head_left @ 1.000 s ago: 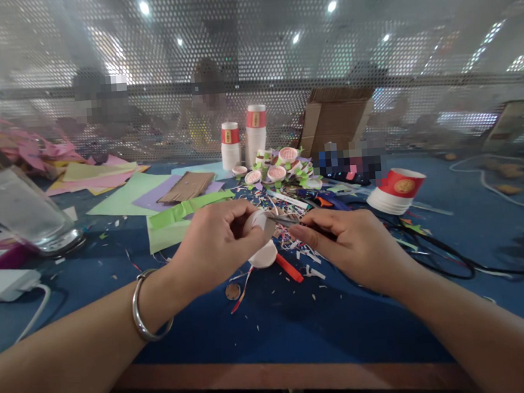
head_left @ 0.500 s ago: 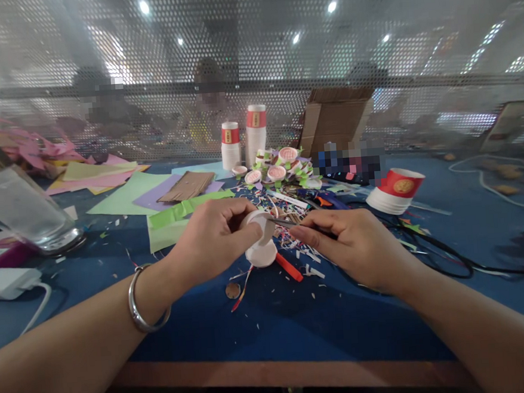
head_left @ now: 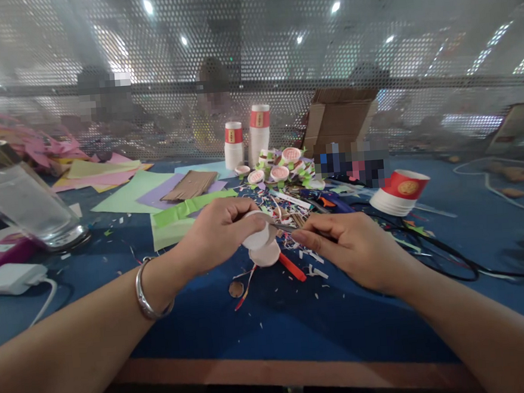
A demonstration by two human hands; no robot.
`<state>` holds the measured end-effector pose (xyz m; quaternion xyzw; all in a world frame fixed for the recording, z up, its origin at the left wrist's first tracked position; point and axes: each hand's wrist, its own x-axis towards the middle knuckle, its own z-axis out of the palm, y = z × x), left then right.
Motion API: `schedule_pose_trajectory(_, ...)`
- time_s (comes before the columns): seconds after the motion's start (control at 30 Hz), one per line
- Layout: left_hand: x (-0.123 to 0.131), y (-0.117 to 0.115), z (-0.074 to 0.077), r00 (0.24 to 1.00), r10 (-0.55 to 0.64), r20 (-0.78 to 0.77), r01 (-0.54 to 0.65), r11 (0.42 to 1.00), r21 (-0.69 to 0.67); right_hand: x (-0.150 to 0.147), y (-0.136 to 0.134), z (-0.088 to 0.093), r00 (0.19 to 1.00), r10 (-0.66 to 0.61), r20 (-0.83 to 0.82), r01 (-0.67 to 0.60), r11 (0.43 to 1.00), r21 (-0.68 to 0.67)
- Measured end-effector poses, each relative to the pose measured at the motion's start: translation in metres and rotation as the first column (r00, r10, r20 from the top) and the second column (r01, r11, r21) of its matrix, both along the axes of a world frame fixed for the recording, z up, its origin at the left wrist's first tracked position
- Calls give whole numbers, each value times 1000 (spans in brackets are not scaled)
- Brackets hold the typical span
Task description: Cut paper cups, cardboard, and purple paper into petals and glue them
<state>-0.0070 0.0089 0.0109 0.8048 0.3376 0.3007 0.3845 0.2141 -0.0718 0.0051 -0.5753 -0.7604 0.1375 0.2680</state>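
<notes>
My left hand, with a silver bangle on its wrist, is closed round a small white paper-cup piece held above the blue table. My right hand is closed on a pair of scissors whose thin blades point left and touch the cup piece. Just below the held piece a second white cup bottom lies on the table, beside a red strip and many paper scraps.
A glass jar and a white charger sit at the left. Coloured paper sheets lie behind. Paper cup stacks, a pile of decorated cup pieces, a cardboard box, tilted red cups and black cables fill the back and right.
Both hands have stayed together at the middle of the table. The left hand has turned the white cup piece a little against the scissor blades; the view shifted slightly.
</notes>
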Motion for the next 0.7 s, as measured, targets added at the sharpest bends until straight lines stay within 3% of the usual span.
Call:
schedule_pose_trajectory(0.2,1,-6,-1,995,64,-74,-48,978,202,0,2,-3,1000,-9,-8,9,1000,-2)
schedule_pose_trajectory(0.5,2,-14,0,987,137,-83,-108,952,286,-1,0,-2,1000,-16,-8,16,1000,6)
schedule_pose_trajectory(0.7,1,-11,1,994,85,-62,-74,984,162,-1,-1,0,1000,-9,-1,9,1000,-4)
